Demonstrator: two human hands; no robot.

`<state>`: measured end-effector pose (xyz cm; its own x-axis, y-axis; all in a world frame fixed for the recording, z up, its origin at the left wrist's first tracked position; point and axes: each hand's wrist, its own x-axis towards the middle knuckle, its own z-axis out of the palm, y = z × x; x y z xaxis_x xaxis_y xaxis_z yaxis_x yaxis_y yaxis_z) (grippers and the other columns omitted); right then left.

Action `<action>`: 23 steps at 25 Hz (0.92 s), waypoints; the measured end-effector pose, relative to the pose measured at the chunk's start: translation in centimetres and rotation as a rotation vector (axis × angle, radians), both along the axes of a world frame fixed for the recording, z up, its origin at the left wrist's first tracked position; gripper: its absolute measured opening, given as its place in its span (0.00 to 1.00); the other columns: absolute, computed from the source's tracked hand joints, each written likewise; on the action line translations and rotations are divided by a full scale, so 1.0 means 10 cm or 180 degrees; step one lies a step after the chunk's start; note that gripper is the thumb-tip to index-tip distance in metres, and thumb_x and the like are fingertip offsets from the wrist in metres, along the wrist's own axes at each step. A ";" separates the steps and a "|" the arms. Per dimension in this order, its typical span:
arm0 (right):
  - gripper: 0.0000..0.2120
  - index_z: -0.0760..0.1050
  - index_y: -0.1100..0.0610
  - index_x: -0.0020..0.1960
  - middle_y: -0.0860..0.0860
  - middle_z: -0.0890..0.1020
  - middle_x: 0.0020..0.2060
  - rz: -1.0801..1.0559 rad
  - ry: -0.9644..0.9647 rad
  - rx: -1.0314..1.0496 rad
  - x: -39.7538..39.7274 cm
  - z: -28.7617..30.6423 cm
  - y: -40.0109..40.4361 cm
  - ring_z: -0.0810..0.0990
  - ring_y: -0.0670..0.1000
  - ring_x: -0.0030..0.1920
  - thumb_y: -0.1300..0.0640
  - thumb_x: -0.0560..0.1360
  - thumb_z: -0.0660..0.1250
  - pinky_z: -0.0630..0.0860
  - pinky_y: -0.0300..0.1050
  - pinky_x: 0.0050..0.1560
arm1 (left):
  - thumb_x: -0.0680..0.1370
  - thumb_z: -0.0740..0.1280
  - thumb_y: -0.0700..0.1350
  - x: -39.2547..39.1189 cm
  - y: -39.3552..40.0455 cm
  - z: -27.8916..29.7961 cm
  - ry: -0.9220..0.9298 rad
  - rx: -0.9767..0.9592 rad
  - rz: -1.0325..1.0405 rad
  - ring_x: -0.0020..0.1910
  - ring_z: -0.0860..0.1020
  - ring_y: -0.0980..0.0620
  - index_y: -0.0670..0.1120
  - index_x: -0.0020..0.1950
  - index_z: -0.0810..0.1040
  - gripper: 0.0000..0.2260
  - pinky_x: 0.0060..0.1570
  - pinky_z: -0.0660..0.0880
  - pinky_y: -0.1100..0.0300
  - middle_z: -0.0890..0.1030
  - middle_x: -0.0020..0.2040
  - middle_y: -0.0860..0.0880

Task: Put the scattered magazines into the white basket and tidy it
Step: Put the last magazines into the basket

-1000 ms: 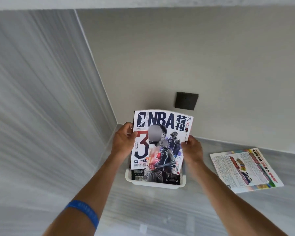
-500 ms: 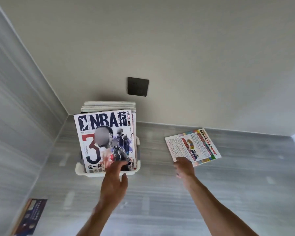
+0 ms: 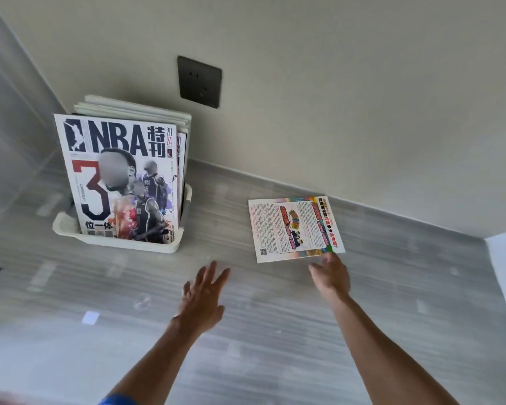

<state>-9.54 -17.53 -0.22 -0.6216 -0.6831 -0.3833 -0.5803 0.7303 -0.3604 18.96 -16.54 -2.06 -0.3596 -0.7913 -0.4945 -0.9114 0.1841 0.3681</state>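
Ahead of your right hand (image 3: 330, 274) the colourful magazine (image 3: 295, 228) lies flat on the surface (image 3: 275, 331), open all round. Between it and your left hand (image 3: 203, 296) the way is bare. Left of that hand, the white basket (image 3: 120, 244) is packed with upright magazines (image 3: 123, 176), close against the wall (image 3: 304, 68).
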 end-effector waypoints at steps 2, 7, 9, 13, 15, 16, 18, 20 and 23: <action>0.22 0.71 0.58 0.62 0.57 0.79 0.61 -0.0268 0.0149 -0.0040 -0.28 -0.06 -0.11 0.79 0.60 0.56 0.50 0.73 0.70 0.78 0.49 0.49 | 0.78 0.64 0.49 -0.24 0.02 -0.05 0.0027 -0.0084 -0.0080 0.79 0.45 0.48 0.56 0.79 0.48 0.34 0.74 0.55 0.42 0.41 0.81 0.50; 0.42 0.65 0.62 0.66 0.60 0.69 0.64 -0.0387 0.0244 0.0584 -0.61 -0.27 -0.35 0.71 0.62 0.63 0.35 0.64 0.74 0.74 0.58 0.56 | 0.77 0.63 0.56 -0.63 0.03 -0.13 -0.0291 0.0128 -0.0316 0.79 0.39 0.43 0.58 0.78 0.50 0.34 0.73 0.53 0.37 0.38 0.80 0.51; 0.48 0.65 0.62 0.66 0.60 0.69 0.64 -0.0405 0.0391 0.0636 -0.65 -0.35 -0.41 0.70 0.62 0.64 0.33 0.60 0.76 0.73 0.59 0.57 | 0.76 0.64 0.55 -0.60 0.04 -0.14 -0.0229 0.0264 -0.0282 0.79 0.37 0.44 0.59 0.78 0.49 0.35 0.75 0.50 0.37 0.37 0.80 0.52; 0.41 0.71 0.63 0.61 0.59 0.78 0.59 -0.1000 -0.0369 0.0123 -0.70 -0.33 -0.38 0.76 0.61 0.59 0.42 0.58 0.81 0.75 0.55 0.51 | 0.76 0.64 0.52 -0.53 0.04 -0.05 -0.0124 0.0432 -0.0261 0.80 0.46 0.48 0.57 0.77 0.56 0.31 0.75 0.57 0.44 0.46 0.81 0.53; 0.28 0.74 0.62 0.56 0.60 0.84 0.51 -0.1345 -0.1354 -0.0822 -0.60 -0.18 -0.33 0.83 0.60 0.47 0.53 0.63 0.80 0.80 0.54 0.46 | 0.76 0.63 0.50 -0.55 0.08 0.06 -0.0004 0.0066 -0.0104 0.75 0.61 0.48 0.54 0.75 0.61 0.27 0.71 0.65 0.50 0.60 0.78 0.52; 0.25 0.73 0.60 0.56 0.59 0.85 0.48 -0.1428 -0.1619 -0.1311 -0.49 -0.05 -0.30 0.83 0.59 0.43 0.57 0.64 0.79 0.81 0.55 0.45 | 0.76 0.64 0.49 -0.56 0.10 0.14 0.0093 -0.0252 0.0015 0.72 0.66 0.49 0.53 0.74 0.62 0.26 0.68 0.68 0.51 0.66 0.75 0.52; 0.23 0.73 0.50 0.56 0.50 0.84 0.40 -0.1229 -0.1683 -0.2093 -0.16 0.33 -0.22 0.83 0.58 0.40 0.59 0.63 0.75 0.80 0.56 0.45 | 0.75 0.65 0.48 -0.55 0.13 0.31 0.0378 -0.0813 0.0233 0.69 0.69 0.49 0.53 0.74 0.62 0.29 0.65 0.69 0.53 0.68 0.73 0.52; 0.20 0.76 0.46 0.51 0.45 0.80 0.32 -0.0786 -0.1834 -0.2490 0.26 0.76 -0.18 0.80 0.55 0.35 0.58 0.61 0.72 0.78 0.55 0.43 | 0.73 0.68 0.52 -0.51 0.09 0.55 0.0673 -0.1117 0.0347 0.70 0.67 0.49 0.53 0.76 0.58 0.34 0.65 0.68 0.52 0.65 0.75 0.52; 0.14 0.76 0.48 0.46 0.46 0.80 0.28 -0.0252 -0.2169 -0.2609 0.85 1.29 -0.14 0.78 0.52 0.31 0.59 0.61 0.69 0.75 0.51 0.38 | 0.73 0.67 0.51 -0.40 -0.01 0.91 0.1090 -0.1655 0.0483 0.65 0.72 0.48 0.51 0.76 0.60 0.33 0.63 0.71 0.52 0.71 0.71 0.50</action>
<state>-1.00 -18.94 12.70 -0.5034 -0.8572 -0.1087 -0.0328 0.1447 -0.9889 14.94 -16.60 7.07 -0.2941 -0.9515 0.0907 -0.7881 0.2951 0.5403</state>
